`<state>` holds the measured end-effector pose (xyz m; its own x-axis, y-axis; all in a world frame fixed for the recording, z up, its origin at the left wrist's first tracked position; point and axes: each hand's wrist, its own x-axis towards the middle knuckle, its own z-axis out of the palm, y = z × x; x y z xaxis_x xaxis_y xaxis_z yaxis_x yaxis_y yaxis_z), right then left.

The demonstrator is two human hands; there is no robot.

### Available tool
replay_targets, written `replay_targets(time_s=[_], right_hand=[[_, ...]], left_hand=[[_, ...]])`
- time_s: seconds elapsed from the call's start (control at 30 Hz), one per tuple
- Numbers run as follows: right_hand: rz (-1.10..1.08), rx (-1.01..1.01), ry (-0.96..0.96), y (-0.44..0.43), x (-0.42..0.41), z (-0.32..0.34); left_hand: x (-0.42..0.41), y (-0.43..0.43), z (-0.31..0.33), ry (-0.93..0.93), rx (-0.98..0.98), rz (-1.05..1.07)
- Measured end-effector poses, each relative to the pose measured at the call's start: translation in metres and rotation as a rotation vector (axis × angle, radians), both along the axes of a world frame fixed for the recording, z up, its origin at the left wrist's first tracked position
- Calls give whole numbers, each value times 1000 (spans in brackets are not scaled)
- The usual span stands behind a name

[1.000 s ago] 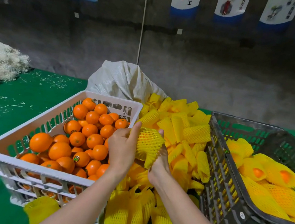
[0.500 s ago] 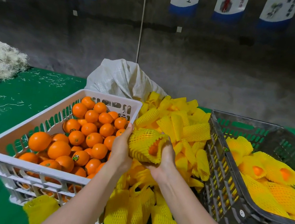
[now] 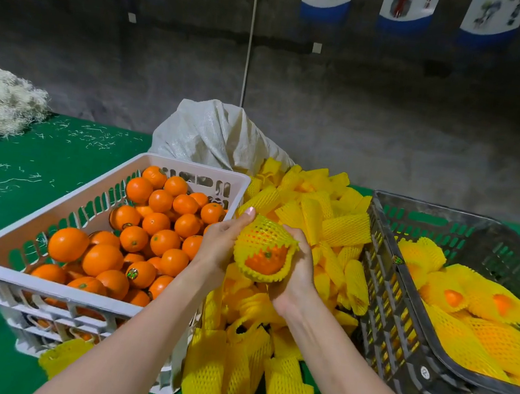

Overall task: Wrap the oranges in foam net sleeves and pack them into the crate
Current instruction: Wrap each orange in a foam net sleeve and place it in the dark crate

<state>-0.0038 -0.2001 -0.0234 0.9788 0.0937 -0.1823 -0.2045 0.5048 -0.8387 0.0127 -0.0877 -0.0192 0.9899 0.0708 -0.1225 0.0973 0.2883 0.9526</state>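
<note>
Orange (image 3: 265, 259), half in its net sleeve (image 3: 264, 233), is clamped between left hand (image 3: 220, 244) and right hand (image 3: 298, 273); dark crate (image 3: 381, 293) lies right, nearer that grip.

The sleeve (image 3: 263, 239) hides most of the orange (image 3: 265, 261) and the fingers of the right hand (image 3: 297, 267); the dark crate (image 3: 382, 310) runs off the right edge.
</note>
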Motion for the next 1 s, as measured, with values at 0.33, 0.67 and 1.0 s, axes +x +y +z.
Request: replay_targets(time_s=[0.33, 0.67, 1.0], right_hand=[[-261, -346, -259, -6, 10, 4], [-253, -444, -292, -18, 14, 2], [163, -723, -495, -25, -6, 1]], left_hand=[[-12, -5, 9, 197, -274, -432], [-13, 1, 2, 235, -63, -267], [-11, -7, 7, 130, 42, -134]])
